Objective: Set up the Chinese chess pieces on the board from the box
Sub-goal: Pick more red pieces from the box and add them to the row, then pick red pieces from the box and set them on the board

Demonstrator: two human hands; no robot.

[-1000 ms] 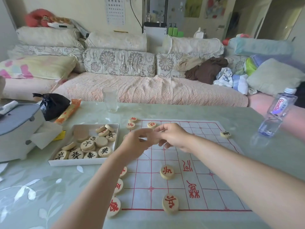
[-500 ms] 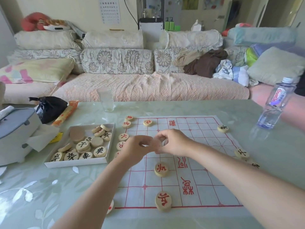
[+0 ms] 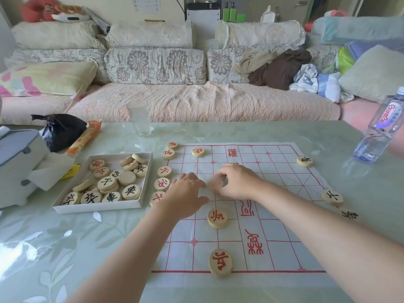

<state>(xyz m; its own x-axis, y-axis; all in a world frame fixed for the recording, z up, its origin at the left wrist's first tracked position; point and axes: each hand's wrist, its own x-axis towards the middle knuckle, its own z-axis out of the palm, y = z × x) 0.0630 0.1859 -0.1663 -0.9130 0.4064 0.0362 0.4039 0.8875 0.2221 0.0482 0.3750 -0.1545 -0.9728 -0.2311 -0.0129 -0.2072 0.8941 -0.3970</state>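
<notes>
near the middle of the board [image 3: 273,171], pinching one round piece [image 3: 213,183] in the curled fingers [image 3: 225,172] of the right hand [image 3: 239,182], low over the red lines; too blurry to read the mark on it. resting the left hand [image 3: 185,194] flat just beside it, fingers straight, holding nothing. looks like less than half done. already down inside the lines: three red pieces [image 3: 217,218], two on the near side and one at the far end. lined up along the left edge of the board: five more red ones showing, maybe others hidden under the left hand. sitting along the right edge: three black pieces [image 3: 304,161], well apart from each other. still heaped in the white box [image 3: 98,208] on the desk [image 3: 65,248], just left of the board: a big pile, red and black mixed, a few face down. left to do, at a guess: putting this one down on its spot, emptying the box, and filling up both sides.
</notes>
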